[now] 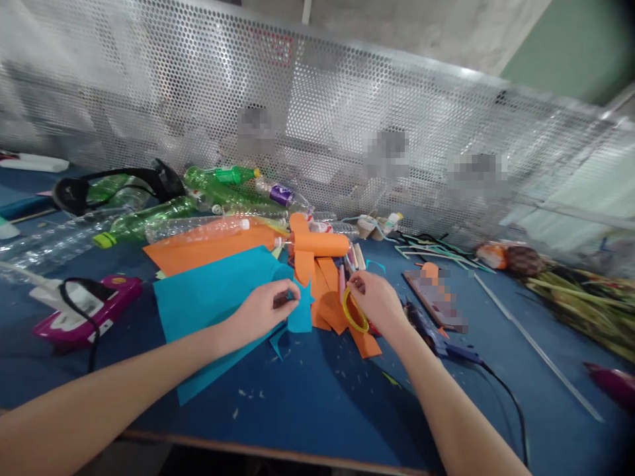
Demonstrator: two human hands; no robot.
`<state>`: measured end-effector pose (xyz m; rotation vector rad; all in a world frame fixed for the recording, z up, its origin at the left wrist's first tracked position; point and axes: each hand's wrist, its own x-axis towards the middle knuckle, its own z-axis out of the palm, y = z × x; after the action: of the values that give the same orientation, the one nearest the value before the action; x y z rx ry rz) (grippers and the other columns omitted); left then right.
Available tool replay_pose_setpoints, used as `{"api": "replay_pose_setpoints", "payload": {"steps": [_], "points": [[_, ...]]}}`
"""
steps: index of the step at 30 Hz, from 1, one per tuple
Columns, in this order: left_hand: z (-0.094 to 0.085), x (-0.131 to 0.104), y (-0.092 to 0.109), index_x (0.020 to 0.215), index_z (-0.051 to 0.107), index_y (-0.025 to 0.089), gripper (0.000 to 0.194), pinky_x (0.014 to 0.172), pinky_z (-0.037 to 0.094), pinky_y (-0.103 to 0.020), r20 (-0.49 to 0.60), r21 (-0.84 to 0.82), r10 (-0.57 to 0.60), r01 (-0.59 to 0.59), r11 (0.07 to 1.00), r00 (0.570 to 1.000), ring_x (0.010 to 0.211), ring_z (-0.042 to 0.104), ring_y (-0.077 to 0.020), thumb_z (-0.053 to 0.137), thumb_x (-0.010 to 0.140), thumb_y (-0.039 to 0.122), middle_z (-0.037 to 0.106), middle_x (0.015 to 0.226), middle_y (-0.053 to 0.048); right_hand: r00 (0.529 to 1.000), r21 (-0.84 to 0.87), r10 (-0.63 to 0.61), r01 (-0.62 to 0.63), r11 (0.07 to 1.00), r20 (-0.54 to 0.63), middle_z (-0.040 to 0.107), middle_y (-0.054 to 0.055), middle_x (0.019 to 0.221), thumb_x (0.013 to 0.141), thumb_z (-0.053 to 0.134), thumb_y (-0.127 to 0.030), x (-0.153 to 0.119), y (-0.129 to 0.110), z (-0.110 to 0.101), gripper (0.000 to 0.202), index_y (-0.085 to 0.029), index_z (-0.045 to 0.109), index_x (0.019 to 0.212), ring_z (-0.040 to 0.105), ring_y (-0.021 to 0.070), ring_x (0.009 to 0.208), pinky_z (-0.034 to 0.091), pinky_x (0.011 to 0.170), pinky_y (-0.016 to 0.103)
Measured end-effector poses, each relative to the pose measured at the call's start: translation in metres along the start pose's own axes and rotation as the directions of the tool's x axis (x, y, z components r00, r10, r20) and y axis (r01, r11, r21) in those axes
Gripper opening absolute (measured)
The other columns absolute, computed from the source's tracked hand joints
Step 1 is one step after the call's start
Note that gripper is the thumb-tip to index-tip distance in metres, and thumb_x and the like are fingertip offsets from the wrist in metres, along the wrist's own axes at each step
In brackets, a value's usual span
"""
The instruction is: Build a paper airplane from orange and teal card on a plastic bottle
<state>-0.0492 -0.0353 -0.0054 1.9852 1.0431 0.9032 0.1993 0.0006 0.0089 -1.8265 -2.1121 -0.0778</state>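
My left hand is over the blue paper sheet, its fingers pinched at the edge of a small blue paper cutout with pointed corners. A yellow ring hangs from my right hand, whose thumb and fingers are closed on its upper part. Below and between the hands lie orange paper strips. Just behind them is an orange paper-wrapped roll with a strip across it. A thin blue paper scrap rests near the left hand.
Several plastic bottles and black headphones lie at the back left, before a perforated metal screen. A magenta device sits left. On the right are a glue gun with its cord, a phone and a long thin stick.
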Motion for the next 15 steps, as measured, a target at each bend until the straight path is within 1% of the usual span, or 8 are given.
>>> {"api": "replay_pose_setpoints", "payload": {"steps": [3, 6, 9, 12, 15], "points": [[0.0014, -0.0017, 0.0041, 0.086, 0.06, 0.021, 0.011, 0.067, 0.047, -0.027, 0.066, 0.048, -0.026, 0.023, 0.999, 0.997, 0.075, 0.058, -0.0148, 0.051, 0.083, 0.028, 0.062, 0.085, -0.001, 0.999, -0.035, -0.021, 0.022, 0.999, 0.03, 0.06, 0.006, 0.08, 0.081, 0.052, -0.024, -0.0008, -0.0006, 0.0024, 0.012, -0.02, 0.062, 0.083, 0.055, 0.0201, 0.079, 0.038, 0.075, 0.03], [0.0026, -0.0047, 0.006, 0.092, 0.064, 0.025, 0.016, 0.064, 0.047, -0.027, 0.153, 0.124, -0.037, 0.018, 0.992, 0.988, 0.074, 0.059, -0.0155, 0.053, 0.082, 0.033, 0.064, 0.091, -0.001, 0.998, -0.047, -0.035, 0.038, 0.998, 0.061, 0.056, 0.005, 0.08, 0.082, 0.053, -0.03, -0.0023, -0.0014, 0.0039, 0.015, -0.022, 0.064, 0.089, 0.053, 0.0193, 0.079, 0.038, 0.077, 0.03], [0.0045, -0.0076, 0.0057, 0.097, 0.064, 0.028, 0.019, 0.068, 0.047, -0.031, 0.188, 0.203, 0.039, -0.078, 0.976, 0.981, 0.083, 0.058, -0.019, 0.054, 0.082, 0.033, 0.064, 0.093, -0.002, 0.998, -0.06, -0.018, 0.022, 0.998, 0.06, 0.053, 0.005, 0.081, 0.082, 0.054, -0.035, -0.0034, 0.0, 0.0036, 0.018, -0.022, 0.064, 0.09, 0.052, 0.0196, 0.079, 0.038, 0.078, 0.031], [0.0064, -0.0088, 0.0049, 0.096, 0.064, 0.027, 0.016, 0.077, 0.045, -0.035, 0.189, 0.238, 0.139, -0.183, 0.954, 0.972, 0.093, 0.055, -0.0215, 0.056, 0.082, 0.028, 0.065, 0.091, -0.002, 0.999, -0.084, 0.0, 0.002, 0.996, 0.035, 0.051, 0.007, 0.084, 0.081, 0.055, -0.035, -0.0035, 0.0019, 0.0041, 0.018, -0.02, 0.064, 0.083, 0.051, 0.0215, 0.083, 0.038, 0.079, 0.032], [0.0077, -0.0085, 0.0046, 0.094, 0.063, 0.026, 0.014, 0.081, 0.043, -0.037, 0.19, 0.27, 0.191, -0.239, 0.933, 0.963, 0.093, 0.055, -0.0215, 0.058, 0.081, 0.026, 0.066, 0.091, -0.001, 1.0, -0.106, 0.0, 0.001, 0.994, 0.012, 0.051, 0.008, 0.084, 0.08, 0.056, -0.041, -0.0027, 0.0023, 0.0095, 0.024, -0.019, 0.064, 0.075, 0.05, 0.0229, 0.085, 0.038, 0.079, 0.033]]}}
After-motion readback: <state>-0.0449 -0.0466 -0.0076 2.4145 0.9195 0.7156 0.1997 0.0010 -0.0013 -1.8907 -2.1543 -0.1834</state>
